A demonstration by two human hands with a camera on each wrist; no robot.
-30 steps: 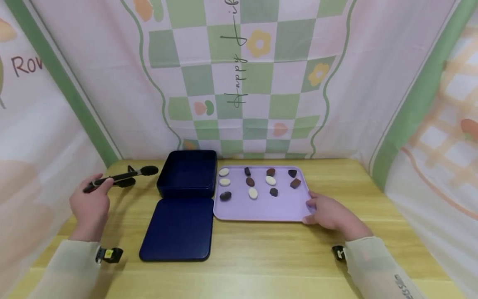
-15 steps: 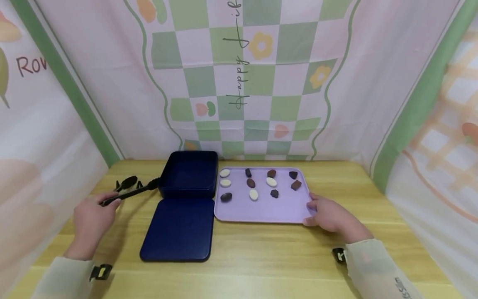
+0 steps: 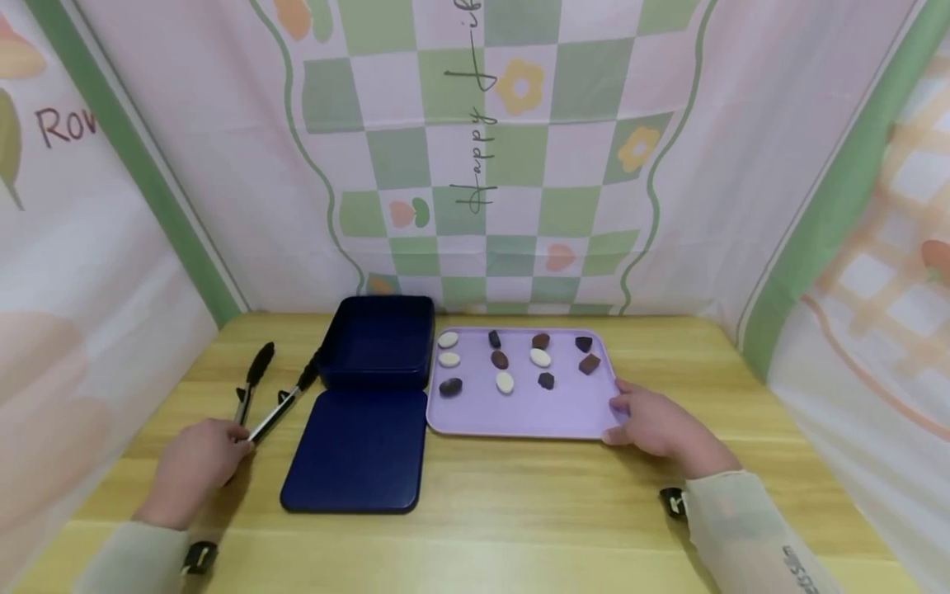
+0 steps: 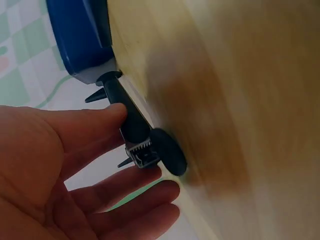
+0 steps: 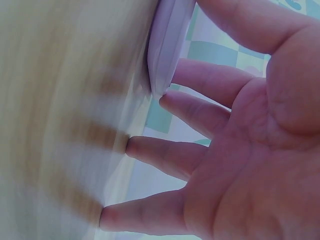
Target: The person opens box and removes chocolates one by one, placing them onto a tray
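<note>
My left hand (image 3: 200, 462) pinches the handle end of black-and-silver tongs (image 3: 275, 418) at the table's left. The two arms of the tongs spread apart in a V, black tips pointing away from me; the right tip overlaps the edge of the open dark blue box (image 3: 376, 381). In the left wrist view the thumb (image 4: 112, 117) presses along the black handle (image 4: 131, 117). On the right, my right hand (image 3: 653, 421) touches the near right corner of a lilac tray (image 3: 519, 418). Its fingers (image 5: 165, 155) are straight and spread, two tips meeting the tabletop.
The tray bears several small white, brown and black pieces in rows, such as a white oval (image 3: 505, 383) and a brown square (image 3: 590, 364). A flat blue lid (image 3: 356, 454) lies before the box. Patterned cloth (image 3: 512, 181) hangs behind the wooden table.
My left hand has come down and toward me with the tongs, which swung from pointing right to pointing away, arms now spread wide. My right hand stays at the tray.
</note>
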